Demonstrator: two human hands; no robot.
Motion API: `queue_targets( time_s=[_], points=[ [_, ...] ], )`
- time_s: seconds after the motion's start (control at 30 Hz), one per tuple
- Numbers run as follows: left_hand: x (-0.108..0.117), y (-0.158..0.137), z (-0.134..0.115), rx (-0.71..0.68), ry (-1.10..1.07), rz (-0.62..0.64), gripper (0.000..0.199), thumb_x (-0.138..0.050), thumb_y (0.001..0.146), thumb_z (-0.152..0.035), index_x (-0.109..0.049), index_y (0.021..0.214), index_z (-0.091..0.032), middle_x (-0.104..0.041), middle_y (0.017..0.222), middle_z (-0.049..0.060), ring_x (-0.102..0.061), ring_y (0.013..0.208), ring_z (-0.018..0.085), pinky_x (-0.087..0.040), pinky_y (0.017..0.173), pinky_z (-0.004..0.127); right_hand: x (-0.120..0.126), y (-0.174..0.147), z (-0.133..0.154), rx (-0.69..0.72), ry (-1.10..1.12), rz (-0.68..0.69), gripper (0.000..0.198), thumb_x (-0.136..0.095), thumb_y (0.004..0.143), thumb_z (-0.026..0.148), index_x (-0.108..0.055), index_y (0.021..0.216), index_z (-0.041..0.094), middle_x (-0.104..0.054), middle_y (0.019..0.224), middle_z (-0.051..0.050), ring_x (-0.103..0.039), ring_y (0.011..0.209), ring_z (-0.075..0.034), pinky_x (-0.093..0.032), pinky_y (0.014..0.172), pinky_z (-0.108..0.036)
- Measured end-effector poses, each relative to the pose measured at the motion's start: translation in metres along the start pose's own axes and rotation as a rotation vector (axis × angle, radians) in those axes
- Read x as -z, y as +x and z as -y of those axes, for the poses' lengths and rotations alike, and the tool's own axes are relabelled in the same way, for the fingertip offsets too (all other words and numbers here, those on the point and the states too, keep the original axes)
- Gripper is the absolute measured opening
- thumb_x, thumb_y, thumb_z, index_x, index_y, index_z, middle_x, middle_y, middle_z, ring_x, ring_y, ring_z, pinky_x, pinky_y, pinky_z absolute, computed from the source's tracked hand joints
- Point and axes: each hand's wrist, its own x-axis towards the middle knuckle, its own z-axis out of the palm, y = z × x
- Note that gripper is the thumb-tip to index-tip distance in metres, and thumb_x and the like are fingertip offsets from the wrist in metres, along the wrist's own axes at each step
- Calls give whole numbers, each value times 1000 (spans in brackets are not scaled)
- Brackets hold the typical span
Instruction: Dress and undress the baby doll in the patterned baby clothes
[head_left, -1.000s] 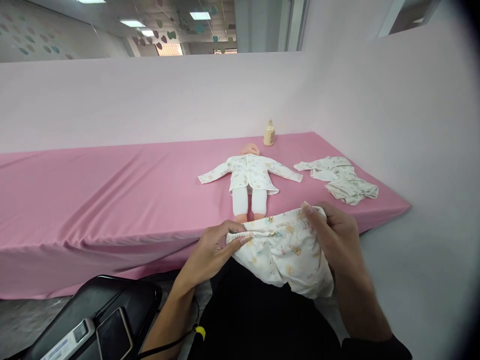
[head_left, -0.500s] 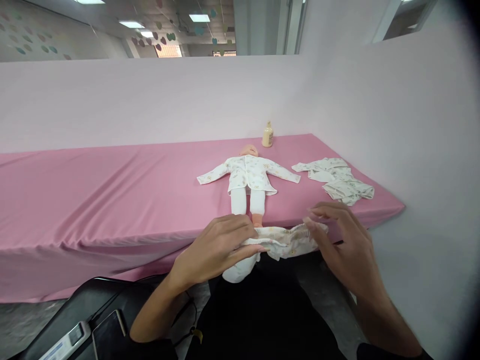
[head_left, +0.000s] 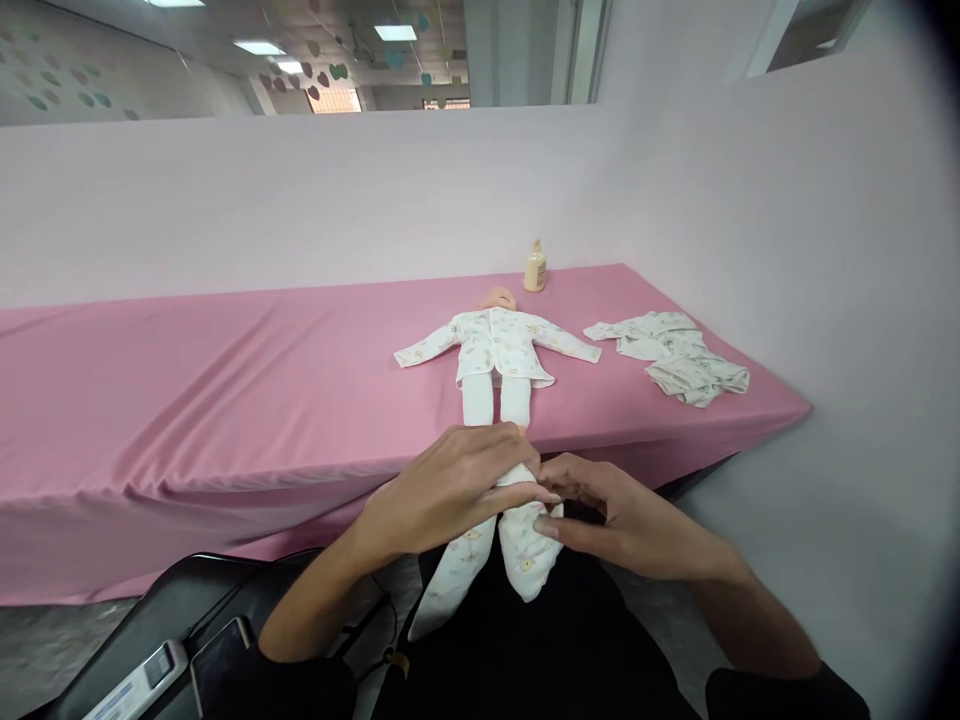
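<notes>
A baby doll (head_left: 477, 400) lies on its back, head toward the wall, wearing a white patterned long-sleeved top (head_left: 496, 345) and white leggings-like covering on its legs. Its feet are hidden behind my hands. Small white patterned pants (head_left: 529, 555) hang over my lap below the doll's feet, one leg to the left and one bunched to the right. My left hand (head_left: 469, 485) is closed on the upper part of the pants, thumb in front. Just to its right, my right hand (head_left: 600, 510) pinches the bunched pant leg between thumb and fingers.
The doll rests on a pink-sheeted bed (head_left: 262, 390) against a white wall. A pump bottle (head_left: 535, 268) stands near the wall. Folded patterned baby clothes (head_left: 671, 355) lie to the right. At lower left, a black chair (head_left: 172, 600) holds a phone (head_left: 221, 650) and a white device (head_left: 142, 680).
My right hand has moved left and down, close to my left hand, and now grips the pants. The pants were stretched out to the right and now hang down with both legs showing.
</notes>
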Motion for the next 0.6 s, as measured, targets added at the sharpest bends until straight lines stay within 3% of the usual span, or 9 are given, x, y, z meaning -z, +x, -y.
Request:
queue_targets(
  time_s=[0.1,0.23,0.4,0.6],
  points=[
    [0,3,6,54,-87,5,24,-61,94,-42,-64,96,-18,-60,79,-4,-48,68,6,-33,62,21,11,2,-5,-44,113,78,15,-59,97,31,-64,105,19,-60,89,0,-53,78,-9,-44,70,-21],
    [-3,7,10,125,-146,51,31,-64,90,-48,-64,89,-17,-47,64,-6,-36,57,5,-25,54,22,32,3,-12,-121,284,123,17,-60,95,27,-68,106,18,-63,92,-2,-55,80,-10,-43,71,-22],
    [-9,14,4,80,-159,54,34,-57,95,-49,-64,89,-16,-61,76,-3,-47,64,6,-32,62,22,46,2,-22,-207,281,241,24,-60,95,34,-73,106,17,-62,90,-3,-53,78,-10,-44,71,-23],
    [-14,30,-11,-17,-47,136,34,-47,101,-47,-62,100,-17,-67,91,0,-58,79,11,-38,69,24,40,7,-36,-301,290,284,37,-60,93,50,-71,100,15,-59,79,-1,-49,65,-8,-42,59,-22]
  ],
)
